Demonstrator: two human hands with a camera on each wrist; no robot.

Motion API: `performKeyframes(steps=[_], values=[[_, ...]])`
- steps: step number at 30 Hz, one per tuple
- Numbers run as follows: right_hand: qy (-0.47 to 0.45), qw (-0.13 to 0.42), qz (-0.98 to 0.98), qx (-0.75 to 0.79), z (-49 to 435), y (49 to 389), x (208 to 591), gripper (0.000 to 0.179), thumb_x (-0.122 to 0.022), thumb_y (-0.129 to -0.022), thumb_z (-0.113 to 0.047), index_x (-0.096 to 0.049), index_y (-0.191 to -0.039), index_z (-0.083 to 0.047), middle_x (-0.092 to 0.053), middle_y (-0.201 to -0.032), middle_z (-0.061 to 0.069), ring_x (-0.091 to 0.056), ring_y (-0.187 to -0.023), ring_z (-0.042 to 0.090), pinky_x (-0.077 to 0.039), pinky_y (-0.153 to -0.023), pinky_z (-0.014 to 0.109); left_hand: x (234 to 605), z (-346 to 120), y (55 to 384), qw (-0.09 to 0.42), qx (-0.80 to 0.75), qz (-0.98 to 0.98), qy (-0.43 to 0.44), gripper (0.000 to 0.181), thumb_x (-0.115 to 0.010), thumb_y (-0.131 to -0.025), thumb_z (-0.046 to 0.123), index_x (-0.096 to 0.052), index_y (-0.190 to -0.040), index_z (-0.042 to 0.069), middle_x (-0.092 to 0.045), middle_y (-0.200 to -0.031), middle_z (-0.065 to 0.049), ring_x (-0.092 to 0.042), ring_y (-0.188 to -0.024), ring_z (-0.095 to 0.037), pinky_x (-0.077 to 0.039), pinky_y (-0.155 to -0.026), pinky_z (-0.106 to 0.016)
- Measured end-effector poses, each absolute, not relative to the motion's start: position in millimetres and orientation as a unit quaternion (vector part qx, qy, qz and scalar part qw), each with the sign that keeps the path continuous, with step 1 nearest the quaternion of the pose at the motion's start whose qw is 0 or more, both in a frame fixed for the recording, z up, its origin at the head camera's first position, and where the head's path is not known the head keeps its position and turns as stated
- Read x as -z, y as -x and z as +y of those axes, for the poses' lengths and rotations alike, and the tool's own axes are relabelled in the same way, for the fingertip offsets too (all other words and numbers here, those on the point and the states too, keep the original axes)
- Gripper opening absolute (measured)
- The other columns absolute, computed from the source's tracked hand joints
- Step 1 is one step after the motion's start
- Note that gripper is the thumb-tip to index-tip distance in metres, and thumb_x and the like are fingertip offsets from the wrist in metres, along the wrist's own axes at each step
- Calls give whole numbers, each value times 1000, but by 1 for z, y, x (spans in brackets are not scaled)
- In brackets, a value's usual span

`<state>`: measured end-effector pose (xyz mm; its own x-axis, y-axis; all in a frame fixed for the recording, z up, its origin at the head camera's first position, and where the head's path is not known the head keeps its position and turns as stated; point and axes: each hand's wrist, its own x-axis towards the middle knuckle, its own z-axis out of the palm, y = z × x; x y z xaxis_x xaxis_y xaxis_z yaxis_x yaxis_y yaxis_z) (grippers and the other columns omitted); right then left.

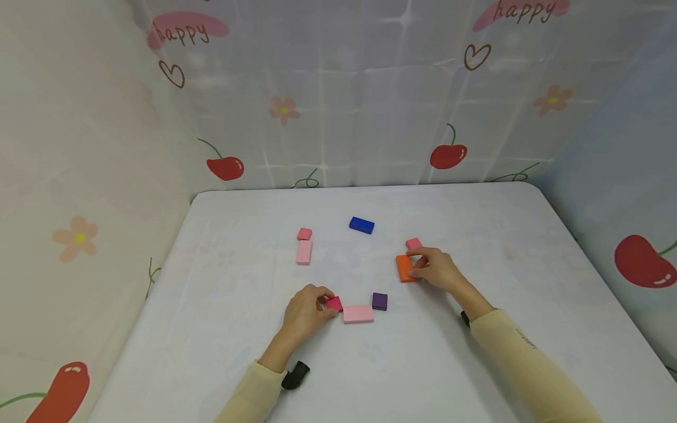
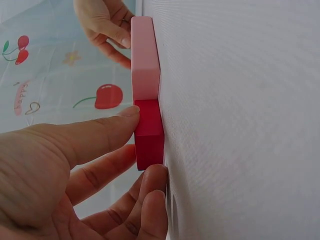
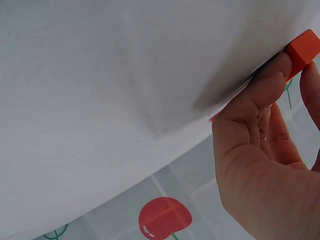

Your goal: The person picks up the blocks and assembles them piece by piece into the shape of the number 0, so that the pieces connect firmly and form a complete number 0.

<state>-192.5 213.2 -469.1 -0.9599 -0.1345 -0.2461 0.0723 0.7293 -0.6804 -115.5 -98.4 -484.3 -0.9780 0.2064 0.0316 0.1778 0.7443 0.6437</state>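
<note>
My left hand (image 1: 304,314) pinches a small crimson block (image 2: 150,135) between thumb and fingers. That block stands at the left end of a pink rectangular block (image 1: 358,314). A dark purple block (image 1: 379,301) lies by the pink block's right upper corner. Farther right, my right hand (image 1: 436,270) pinches an orange rectangular block (image 1: 404,268) with thumb and fingertips. Just behind the orange block is a small coral-pink block (image 1: 413,243), partly covered by the right hand. In the right wrist view, one end of the orange block shows between the fingertips.
On the white table (image 1: 238,252), a small coral block (image 1: 304,234) sits behind a light pink block (image 1: 304,253) at the left. A blue block (image 1: 362,225) lies at the back centre. A printed curtain (image 1: 359,129) hangs behind the table's far edge.
</note>
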Motion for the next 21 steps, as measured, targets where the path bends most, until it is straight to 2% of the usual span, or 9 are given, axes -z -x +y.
performKeyframes(steps=[21], values=[[65,146,922,354,168,191,472,46,-75,-85,-15,-61,-128,-5,-61,-82,6,-52,-69,17,-42,-61,26,484,-99,117,23,-339,935,-102,22,-83,-76,17,-74,-95,12,-59,-80,-1,-49,-67,-8,-38,-60,-21]])
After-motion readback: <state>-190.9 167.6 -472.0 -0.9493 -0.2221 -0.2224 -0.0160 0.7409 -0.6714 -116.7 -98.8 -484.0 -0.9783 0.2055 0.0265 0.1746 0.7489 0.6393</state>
